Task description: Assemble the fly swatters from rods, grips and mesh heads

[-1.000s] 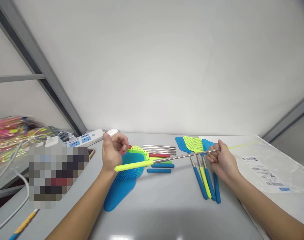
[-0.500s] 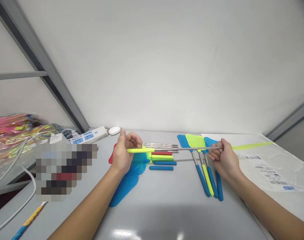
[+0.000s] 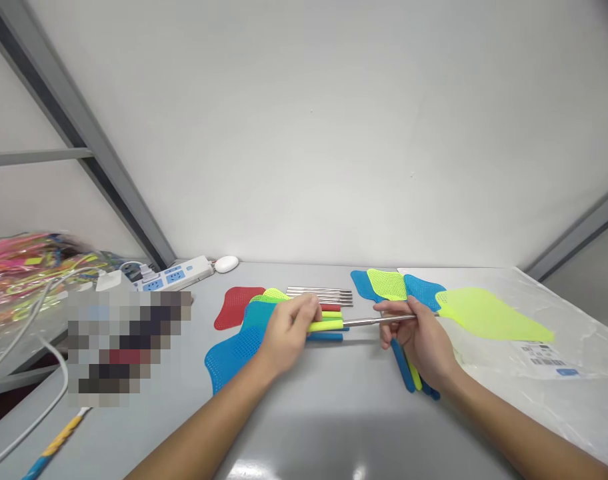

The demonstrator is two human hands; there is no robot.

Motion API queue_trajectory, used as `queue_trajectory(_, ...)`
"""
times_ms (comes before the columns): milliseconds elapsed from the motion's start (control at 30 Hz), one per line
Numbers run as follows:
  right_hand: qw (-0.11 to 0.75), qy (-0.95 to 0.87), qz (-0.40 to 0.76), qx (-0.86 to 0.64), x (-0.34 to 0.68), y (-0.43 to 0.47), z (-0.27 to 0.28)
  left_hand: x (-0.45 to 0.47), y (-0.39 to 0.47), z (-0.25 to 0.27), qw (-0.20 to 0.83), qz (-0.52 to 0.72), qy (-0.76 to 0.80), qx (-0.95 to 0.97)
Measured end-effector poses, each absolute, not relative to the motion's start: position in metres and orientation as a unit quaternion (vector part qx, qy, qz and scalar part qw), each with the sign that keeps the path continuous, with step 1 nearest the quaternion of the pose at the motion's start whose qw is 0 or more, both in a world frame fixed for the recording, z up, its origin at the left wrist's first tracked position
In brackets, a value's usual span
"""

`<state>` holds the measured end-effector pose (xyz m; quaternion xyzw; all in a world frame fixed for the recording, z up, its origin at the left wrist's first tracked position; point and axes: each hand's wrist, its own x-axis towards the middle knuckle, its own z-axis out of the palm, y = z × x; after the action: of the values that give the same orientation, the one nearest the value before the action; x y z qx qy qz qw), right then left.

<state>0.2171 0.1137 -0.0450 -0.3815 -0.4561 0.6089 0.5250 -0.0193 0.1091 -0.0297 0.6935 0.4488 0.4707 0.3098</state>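
A yellow-green fly swatter [image 3: 494,313] with a metal rod is held level between my hands. My left hand [image 3: 290,333] is closed round its yellow handle. Farther along, my right hand [image 3: 421,333] pinches the metal rod close to the mesh head. Below and behind my right hand lie several swatters with blue and yellow handles, among them a blue head [image 3: 424,292] and a yellow head [image 3: 388,285]. Beside my left hand are loose heads, one red [image 3: 238,307] and one blue [image 3: 234,360]. Metal rods [image 3: 319,295] and loose handles, such as a blue one [image 3: 325,337], lie behind it.
On the left stand a white power strip [image 3: 177,275], a white mouse-shaped object [image 3: 227,265] and a pixelated area. Bagged colourful cords [image 3: 34,267] fill the far left. Clear plastic with a label [image 3: 549,360] covers the right side. A wall closes off the back.
Both hands have come closer together, and the swatter's rod shows much shorter between them. My left hand moved right and closed on the handle. The swatter's head turned from edge-on to flat.
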Motion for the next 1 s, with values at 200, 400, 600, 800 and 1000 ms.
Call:
queue_trajectory(200, 0.492, -0.480, 0.617, -0.383, 0.228, 0.122, -0.050, -0.025, 0.109, -0.030, 0.184, 0.333, 0.468, 0.798)
queue_trajectory(400, 0.485, -0.493, 0.635, -0.345, 0.224, 0.123, -0.051, -0.044, 0.117, -0.029, -0.023, 0.441, 0.453, 0.774)
queue_trajectory(600, 0.482, -0.493, 0.652, -0.315, 0.225, 0.124, -0.046, -0.054, 0.120, -0.024, 0.044, 0.497, 0.525, 0.689)
queue_trajectory(800, 0.655, -0.416, 0.555, -0.298, 0.238, 0.132, -0.032, -0.069, 0.125, -0.022, 0.018, 0.481, 0.554, 0.680)
queue_trajectory(1000, 0.733, -0.330, 0.471, -0.363, 0.243, 0.131, -0.026, -0.073, 0.129, -0.028, -0.023, 0.462, 0.502, 0.730)
